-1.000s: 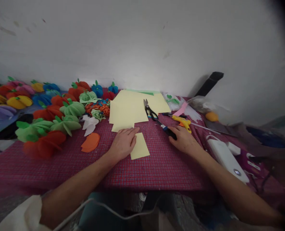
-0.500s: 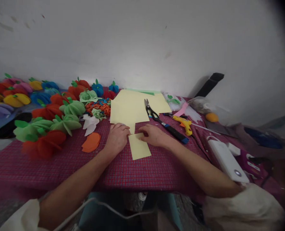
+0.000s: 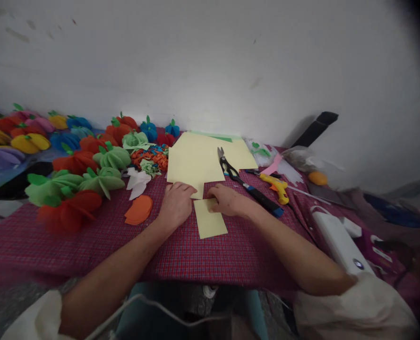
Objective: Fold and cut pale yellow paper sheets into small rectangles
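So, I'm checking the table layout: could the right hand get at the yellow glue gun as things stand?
Probably yes: the glue gun lies uncovered to the right of the right hand, and only the black-and-blue tool, lying flat, comes between them.

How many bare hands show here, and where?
2: the left hand, just left of the small yellow sheet, and the right hand, over that sheet's far right corner.

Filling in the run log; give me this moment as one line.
left grip: by yellow strip | right grip: on small yellow sheet, upper corner | scissors: blades apart | glue gun: beside knife
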Motion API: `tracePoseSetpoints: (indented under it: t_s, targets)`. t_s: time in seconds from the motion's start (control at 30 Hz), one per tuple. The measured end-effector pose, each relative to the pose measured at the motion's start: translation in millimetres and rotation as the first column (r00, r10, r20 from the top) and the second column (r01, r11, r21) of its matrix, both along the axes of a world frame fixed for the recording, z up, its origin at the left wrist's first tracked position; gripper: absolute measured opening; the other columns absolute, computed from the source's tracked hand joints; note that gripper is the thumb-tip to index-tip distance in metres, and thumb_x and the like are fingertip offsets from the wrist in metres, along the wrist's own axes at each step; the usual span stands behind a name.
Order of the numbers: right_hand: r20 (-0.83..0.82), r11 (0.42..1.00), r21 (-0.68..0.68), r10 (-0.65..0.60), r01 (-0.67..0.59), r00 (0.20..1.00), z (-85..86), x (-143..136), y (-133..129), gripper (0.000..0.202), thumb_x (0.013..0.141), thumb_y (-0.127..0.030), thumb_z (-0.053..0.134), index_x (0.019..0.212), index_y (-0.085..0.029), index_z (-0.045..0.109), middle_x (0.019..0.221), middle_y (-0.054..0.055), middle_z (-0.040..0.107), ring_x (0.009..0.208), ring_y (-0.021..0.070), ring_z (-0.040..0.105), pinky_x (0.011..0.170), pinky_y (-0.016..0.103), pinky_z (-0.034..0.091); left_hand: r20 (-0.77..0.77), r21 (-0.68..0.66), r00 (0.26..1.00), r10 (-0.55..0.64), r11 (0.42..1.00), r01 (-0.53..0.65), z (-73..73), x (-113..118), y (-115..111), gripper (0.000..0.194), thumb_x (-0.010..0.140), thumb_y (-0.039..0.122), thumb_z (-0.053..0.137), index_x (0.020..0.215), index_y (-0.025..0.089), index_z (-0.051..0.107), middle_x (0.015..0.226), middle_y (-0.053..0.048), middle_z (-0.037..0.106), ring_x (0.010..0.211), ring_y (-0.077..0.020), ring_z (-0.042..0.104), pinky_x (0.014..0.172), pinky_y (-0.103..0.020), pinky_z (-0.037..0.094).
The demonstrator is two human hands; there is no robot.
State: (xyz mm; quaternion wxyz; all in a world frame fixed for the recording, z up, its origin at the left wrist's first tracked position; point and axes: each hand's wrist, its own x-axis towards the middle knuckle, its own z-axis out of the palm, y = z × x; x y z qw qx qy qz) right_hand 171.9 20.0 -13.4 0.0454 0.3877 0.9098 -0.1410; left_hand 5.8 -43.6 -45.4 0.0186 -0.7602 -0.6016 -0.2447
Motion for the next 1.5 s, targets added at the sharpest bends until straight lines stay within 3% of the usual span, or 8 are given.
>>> tracePoseSetpoints:
  t_s: [0.2, 0.33, 0.53, 0.63, 0.8, 1.07, 1.33, 1.5]
  targets:
    - [0.041, 0.991, -0.130, 0.024, -0.018, 0.999, 4.7, -3, 9, 0.031, 0.062, -0.029, 0.063, 0.090, -0.016, 0.059, 0.085, 0.005, 0.061, 0.072, 0.0161, 0.054, 0.056, 0.023, 0.034, 0.016, -0.060, 1.000, -0.024, 0.998, 0.025, -1.7, 0, 1, 0.028, 0.075, 0.010, 0.041, 0.087, 0.020, 0.064, 0.092, -0.005, 0.064, 0.094, -0.0227, 0.050, 0.081, -0.039, 0.032]
    - [-0.053, 0.972, -0.235, -0.011, -0.002, 0.999, 6.2, 7, 7, 0.017, 0.064, -0.028, 0.060, 0.075, -0.015, 0.060, 0.070, 0.002, 0.060, 0.062, 0.0127, 0.051, 0.053, 0.022, 0.033, 0.214, -0.078, 0.977, 0.019, 0.997, -0.002, 1.0, 1, 1, 0.033, 0.075, 0.012, 0.040, 0.103, 0.018, 0.058, 0.102, -0.006, 0.062, 0.098, -0.0213, 0.050, 0.085, -0.036, 0.034]
    - [-0.481, 0.844, -0.537, -0.305, -0.001, 0.822, -4.6, 39, -4, 0.030, 0.068, -0.028, 0.060, 0.094, -0.015, 0.056, 0.084, 0.002, 0.062, 0.072, 0.0138, 0.056, 0.061, 0.024, 0.042, 0.752, -0.205, 0.660, 0.013, 0.955, 0.215, 3.4, 10, 1, 0.034, 0.084, 0.036, 0.037, 0.109, 0.019, 0.053, 0.094, -0.003, 0.064, 0.082, -0.0159, 0.058, 0.070, -0.025, 0.043]
    - [-0.593, 0.814, -0.576, -0.350, -0.077, 0.725, -7.6, 42, -10, 0.039, 0.069, -0.024, 0.059, 0.107, -0.017, 0.054, 0.099, 0.003, 0.061, 0.084, 0.0156, 0.057, 0.072, 0.028, 0.044, 0.788, -0.294, 0.615, 0.026, 0.894, 0.338, 0.9, 14, 0, 0.037, 0.080, 0.045, 0.041, 0.092, 0.017, 0.062, 0.079, -0.002, 0.066, 0.068, -0.0160, 0.058, 0.056, -0.023, 0.042]
    - [-0.652, 0.820, -0.564, -0.373, -0.094, 0.661, -8.6, 39, -12, 0.046, 0.071, -0.024, 0.057, 0.115, -0.019, 0.050, 0.110, 0.004, 0.058, 0.093, 0.0165, 0.055, 0.079, 0.029, 0.044, 0.799, -0.389, 0.586, 0.131, 0.856, 0.339, -2.6, 14, 2, 0.039, 0.075, 0.048, 0.046, 0.075, 0.014, 0.065, 0.064, -0.001, 0.063, 0.054, -0.0140, 0.053, 0.045, -0.021, 0.036]
    - [-0.640, 0.798, -0.602, -0.468, -0.019, 0.609, -16.4, 52, 1, 0.029, 0.078, -0.039, 0.048, 0.069, -0.014, 0.059, 0.060, 0.000, 0.058, 0.052, 0.0103, 0.049, 0.053, 0.025, 0.041, 0.868, -0.385, 0.440, 0.231, 0.872, 0.303, -1.7, 15, 4, 0.039, 0.073, 0.048, 0.051, 0.076, 0.013, 0.066, 0.063, 0.000, 0.063, 0.056, -0.0149, 0.055, 0.049, -0.023, 0.039]
    - [-0.722, 0.731, -0.677, -0.682, 0.085, 0.113, 3.5, 76, 20, 0.024, 0.067, -0.036, 0.064, 0.083, -0.018, 0.061, 0.079, 0.003, 0.066, 0.065, 0.0151, 0.059, 0.066, 0.031, 0.045, 0.951, -0.302, 0.147, 0.271, 0.916, 0.265, -1.9, 8, 7, 0.044, 0.070, 0.049, 0.056, 0.089, 0.011, 0.065, 0.076, -0.005, 0.068, 0.067, -0.0191, 0.061, 0.064, -0.031, 0.047]
    - [-0.667, 0.694, -0.720, -0.702, 0.026, 0.252, -8.7, 58, 7, 0.024, 0.066, -0.035, 0.065, 0.078, -0.015, 0.059, 0.073, 0.003, 0.066, 0.059, 0.0125, 0.058, 0.061, 0.029, 0.046, 0.962, -0.271, 0.135, 0.239, 0.902, 0.336, -0.2, 12, 5, 0.042, 0.072, 0.047, 0.055, 0.092, 0.012, 0.065, 0.081, -0.006, 0.068, 0.071, -0.0199, 0.062, 0.066, -0.031, 0.047]
